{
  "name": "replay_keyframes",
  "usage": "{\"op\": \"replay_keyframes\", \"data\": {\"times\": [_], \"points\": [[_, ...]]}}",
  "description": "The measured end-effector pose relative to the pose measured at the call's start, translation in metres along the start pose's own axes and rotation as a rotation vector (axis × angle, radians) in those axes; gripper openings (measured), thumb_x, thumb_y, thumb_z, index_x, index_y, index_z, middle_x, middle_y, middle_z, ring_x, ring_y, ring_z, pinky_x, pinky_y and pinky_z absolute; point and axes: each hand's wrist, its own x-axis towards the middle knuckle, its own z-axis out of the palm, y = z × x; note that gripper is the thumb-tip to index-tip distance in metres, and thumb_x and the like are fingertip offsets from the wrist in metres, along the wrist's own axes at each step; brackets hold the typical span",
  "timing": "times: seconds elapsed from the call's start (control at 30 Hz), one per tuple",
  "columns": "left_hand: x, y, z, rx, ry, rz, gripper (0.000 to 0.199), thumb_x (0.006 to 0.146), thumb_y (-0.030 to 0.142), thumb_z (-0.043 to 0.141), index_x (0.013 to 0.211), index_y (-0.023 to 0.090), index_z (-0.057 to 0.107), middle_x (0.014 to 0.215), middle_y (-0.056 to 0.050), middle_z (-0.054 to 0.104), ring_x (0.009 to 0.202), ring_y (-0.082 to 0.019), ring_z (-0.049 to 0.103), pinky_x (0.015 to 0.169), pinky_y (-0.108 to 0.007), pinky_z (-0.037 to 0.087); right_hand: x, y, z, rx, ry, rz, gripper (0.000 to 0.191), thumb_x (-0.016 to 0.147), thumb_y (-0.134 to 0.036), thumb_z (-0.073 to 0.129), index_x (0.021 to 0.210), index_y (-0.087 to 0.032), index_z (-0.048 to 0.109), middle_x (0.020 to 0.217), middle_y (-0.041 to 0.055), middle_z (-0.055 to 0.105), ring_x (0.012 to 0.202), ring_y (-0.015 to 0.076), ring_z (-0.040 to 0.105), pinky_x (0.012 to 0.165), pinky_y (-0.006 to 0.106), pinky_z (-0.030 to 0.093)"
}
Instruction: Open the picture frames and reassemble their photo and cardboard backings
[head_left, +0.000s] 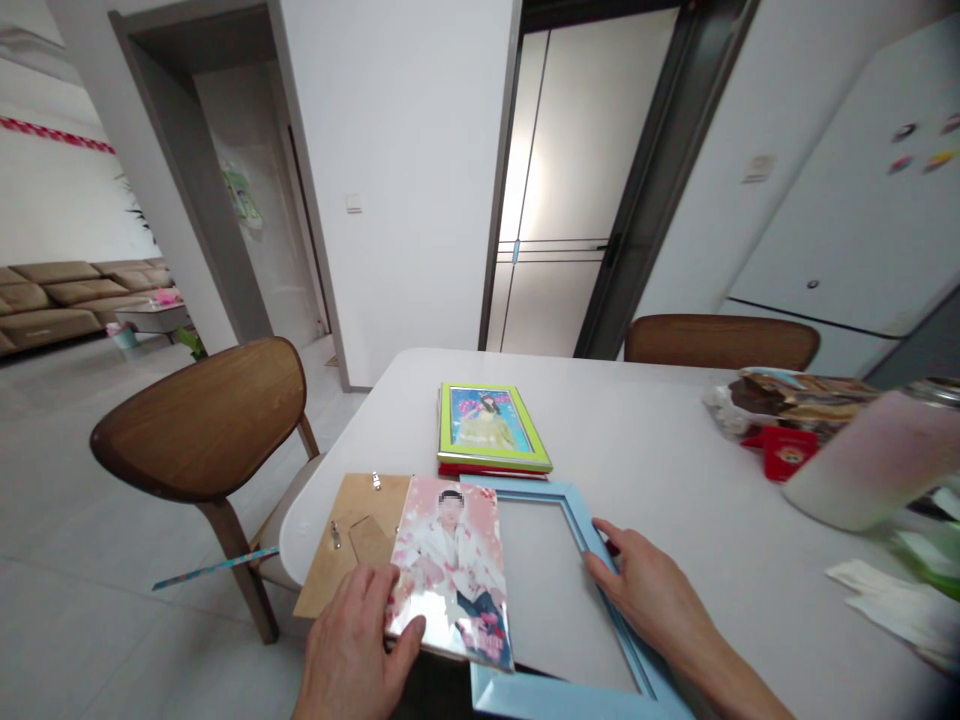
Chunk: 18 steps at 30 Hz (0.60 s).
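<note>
My left hand is at the lower left corner of a glossy photo print, its thumb and fingers closed at that corner. The print shows a figure in white on a pink background and overlaps the left side of a light blue picture frame. Under the print's left side lies a brown backing board with small metal clips. My right hand grips the blue frame's right side, thumb toward the inner edge. The frame's opening shows the white tabletop, and its lower end reaches the table's near edge.
Beyond the blue frame, a lime green framed picture lies on a red-edged one on the white table. To the right are a pinkish container, a red packet and tissues. Wooden chairs stand at the left and far side.
</note>
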Motion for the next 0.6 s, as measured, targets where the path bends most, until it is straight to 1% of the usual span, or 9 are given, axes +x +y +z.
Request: {"op": "replay_keyframes", "data": {"times": [0.07,0.13,0.23,0.33,0.4,0.43,0.5,0.57,0.6], "points": [[-0.001,0.001,-0.001,-0.02,0.022,0.033,0.033,0.073,0.033,0.048,0.102,0.017,0.053,0.094,-0.011,0.056,0.088,-0.026,0.054,0.073,-0.039,0.046,-0.001,-0.001,-0.001,-0.002,0.004,-0.01,0.045,0.077,-0.033,0.035,0.113,-0.008,0.047,0.09,0.012,0.058,0.082,0.0226,0.055,0.076,0.033,0.04],[-0.002,0.004,0.0,-0.042,0.022,0.114,0.039,0.07,0.032,0.051,0.107,0.018,0.051,0.108,-0.013,0.052,0.099,-0.029,0.049,0.081,-0.043,0.042,-0.002,-0.003,-0.002,0.003,0.016,-0.008,0.045,0.077,-0.034,0.035,0.112,-0.009,0.047,0.091,0.0117,0.057,0.08,0.0223,0.056,0.075,0.033,0.041],[-0.003,0.009,0.007,-0.057,-0.061,0.268,0.056,0.062,0.023,0.056,0.117,0.018,0.044,0.127,-0.014,0.04,0.115,-0.033,0.036,0.091,-0.05,0.033,-0.003,-0.006,-0.002,0.021,0.086,-0.026,0.044,0.076,-0.034,0.036,0.11,-0.01,0.05,0.097,0.0129,0.055,0.084,0.0236,0.055,0.074,0.035,0.042],[-0.001,0.014,0.02,-0.045,-0.125,0.37,0.065,0.058,0.01,0.051,0.122,0.016,0.039,0.13,-0.014,0.036,0.119,-0.032,0.031,0.094,-0.051,0.03,-0.005,-0.011,-0.002,0.096,0.212,-0.131,0.041,0.072,-0.033,0.042,0.103,-0.01,0.055,0.103,0.0143,0.054,0.095,0.0256,0.049,0.084,0.039,0.038],[0.001,0.013,0.027,-0.05,-0.095,0.428,0.062,0.061,0.005,0.045,0.122,0.016,0.04,0.128,-0.012,0.039,0.118,-0.029,0.034,0.093,-0.049,0.033,-0.008,-0.018,-0.004,0.226,0.236,-0.188,0.039,0.069,-0.032,0.045,0.1,-0.012,0.058,0.105,0.0137,0.054,0.097,0.0253,0.049,0.086,0.04,0.037],[0.002,0.013,0.028,-0.07,-0.054,0.45,0.06,0.063,0.004,0.043,0.121,0.017,0.04,0.127,-0.012,0.041,0.117,-0.027,0.036,0.093,-0.047,0.034,-0.011,-0.023,-0.005,0.317,0.211,-0.196,0.039,0.068,-0.033,0.046,0.1,-0.013,0.058,0.105,0.013,0.054,0.094,0.0244,0.051,0.083,0.04,0.04],[0.005,0.014,0.025,-0.181,0.05,0.454,0.054,0.069,0.004,0.04,0.121,0.018,0.041,0.126,-0.01,0.044,0.116,-0.023,0.038,0.094,-0.042,0.035,-0.018,-0.036,-0.007,0.528,0.097,-0.188,0.038,0.069,-0.034,0.047,0.099,-0.015,0.058,0.103,0.0112,0.057,0.085,0.0214,0.055,0.075,0.037,0.044],[0.007,0.02,0.015,-0.423,0.145,0.351,0.047,0.075,0.008,0.04,0.12,0.019,0.042,0.124,-0.007,0.046,0.114,-0.02,0.041,0.095,-0.036,0.035,-0.025,-0.053,-0.007,0.766,-0.091,-0.147,0.036,0.071,-0.036,0.047,0.099,-0.016,0.058,0.095,0.0095,0.061,0.075,0.0184,0.057,0.068,0.033,0.046],[0.008,0.027,0.01,-0.604,0.195,0.236,0.041,0.077,0.012,0.042,0.117,0.019,0.046,0.121,-0.006,0.049,0.113,-0.02,0.042,0.096,-0.034,0.034,-0.029,-0.061,-0.006,0.889,-0.19,-0.105,0.037,0.072,-0.037,0.048,0.099,-0.015,0.058,0.091,0.0093,0.062,0.073,0.0176,0.058,0.066,0.032,0.046]]}}
